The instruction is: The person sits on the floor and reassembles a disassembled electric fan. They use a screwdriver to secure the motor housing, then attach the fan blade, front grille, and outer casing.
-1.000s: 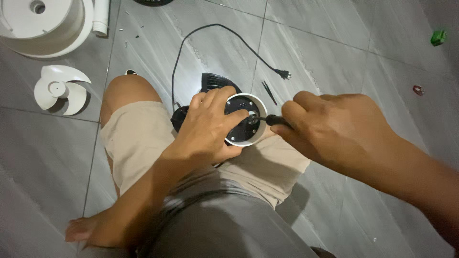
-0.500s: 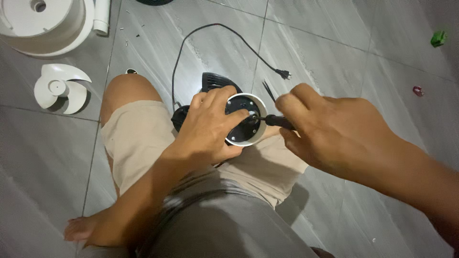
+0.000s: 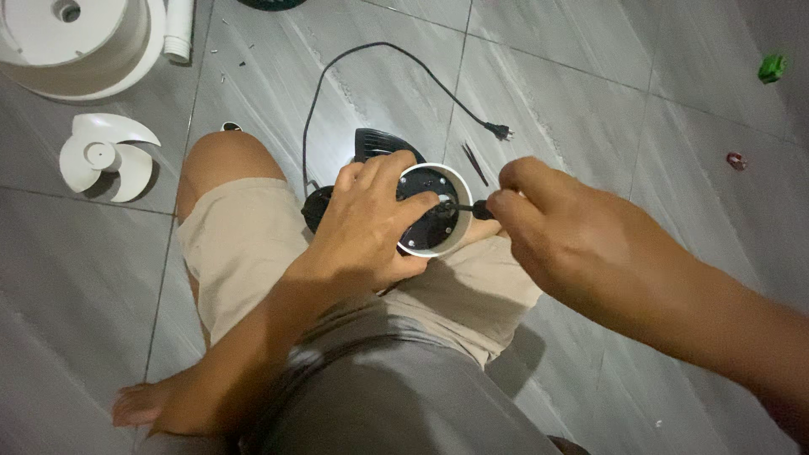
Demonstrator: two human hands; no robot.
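Observation:
I sit cross-legged on a grey tiled floor with a black fan motor unit [image 3: 431, 221] on my lap; a white ring rims its round face. My left hand [image 3: 368, 224] grips the unit from the left, thumb across its face. My right hand [image 3: 563, 227] is closed around a black-handled screwdriver [image 3: 472, 208], its tip set into the middle of the motor face. A black power cord [image 3: 371, 63] runs from the unit across the floor to its plug [image 3: 500, 131].
A white fan blade [image 3: 105, 156] lies on the floor at the left, below a large white round housing [image 3: 76, 42] and a white tube [image 3: 178, 29]. Black tweezers [image 3: 474, 163] lie near the plug. A green object [image 3: 772, 67] and a small red one [image 3: 737, 160] sit far right.
My right hand has rolled over the screwdriver handle, turning it; the fingers now cover most of the handle. The left hand and the motor unit have stayed in place.

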